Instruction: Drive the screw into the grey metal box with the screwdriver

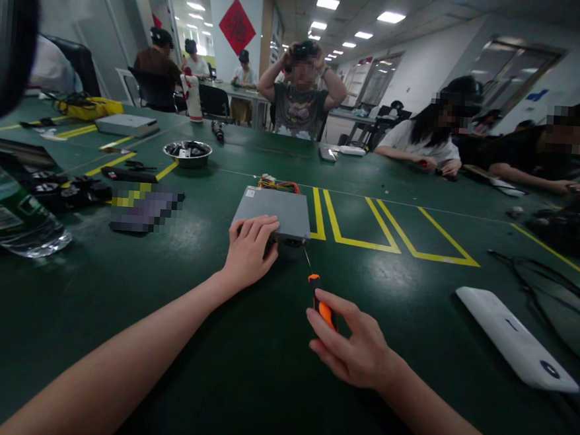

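Observation:
A grey metal computer power supply (290, 211) lies flat on the green table, its socket side towards me. Bundled coloured wires (279, 185) come out at its far side. My left hand (252, 251) grips its near left corner, fingers over the top and thumb at the front face. Between the fingers and thumb of my right hand (353, 341) is a screwdriver (324, 309) with an orange and black handle. Its thin shaft points up and away from me, with the tip at the near right corner of the power supply. Whether the tip touches a screw, I cannot tell.
A metal bowl (188, 154) of small dark parts stands at far left. Nearer are a phone (147, 211) and a water bottle (9, 214). On the right lie a white device (515, 336) and black cables (548, 282). Several people sit around the tables.

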Tool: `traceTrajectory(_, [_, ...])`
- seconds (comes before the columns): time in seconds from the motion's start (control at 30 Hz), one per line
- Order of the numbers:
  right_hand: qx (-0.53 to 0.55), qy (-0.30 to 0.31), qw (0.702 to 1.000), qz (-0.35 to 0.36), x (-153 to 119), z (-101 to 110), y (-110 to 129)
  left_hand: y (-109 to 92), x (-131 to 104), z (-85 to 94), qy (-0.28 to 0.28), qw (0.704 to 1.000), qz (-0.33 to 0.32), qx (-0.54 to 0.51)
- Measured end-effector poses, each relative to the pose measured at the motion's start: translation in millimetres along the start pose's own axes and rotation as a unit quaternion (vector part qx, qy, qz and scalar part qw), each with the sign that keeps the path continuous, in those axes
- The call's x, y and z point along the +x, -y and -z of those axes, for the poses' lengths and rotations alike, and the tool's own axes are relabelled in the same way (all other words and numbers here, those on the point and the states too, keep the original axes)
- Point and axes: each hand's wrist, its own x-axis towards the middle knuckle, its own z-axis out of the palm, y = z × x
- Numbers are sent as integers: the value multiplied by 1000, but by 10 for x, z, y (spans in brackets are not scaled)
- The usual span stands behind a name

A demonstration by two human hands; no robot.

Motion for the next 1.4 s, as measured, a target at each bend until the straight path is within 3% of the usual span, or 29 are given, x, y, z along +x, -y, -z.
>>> traceTrajectory(0.1, [-5,11,1000,15,11,35,-4,2,-1,-1,0,1000,-2,1])
traceTrajectory(0.3, [-29,-70,997,-3,-12,-23,-50,2,-8,-13,0,1000,-7,6])
traceTrajectory(0.6, [18,34,999,3,19,38,-34,-168,81,109,35,997,-12,65])
traceTrajectory(0.83, [8,-68,997,-37,-22,-31,-67,-313,155,-6,30,998,-14,56])
traceTrajectory(1.13, [10,21,1000,3,-3,5,-46,-311,147,-103,8,998,19,56])
traceTrajectory(1.4, [4,-34,999,-15,-40,-62,-77,-316,154,-120,3,998,24,56])
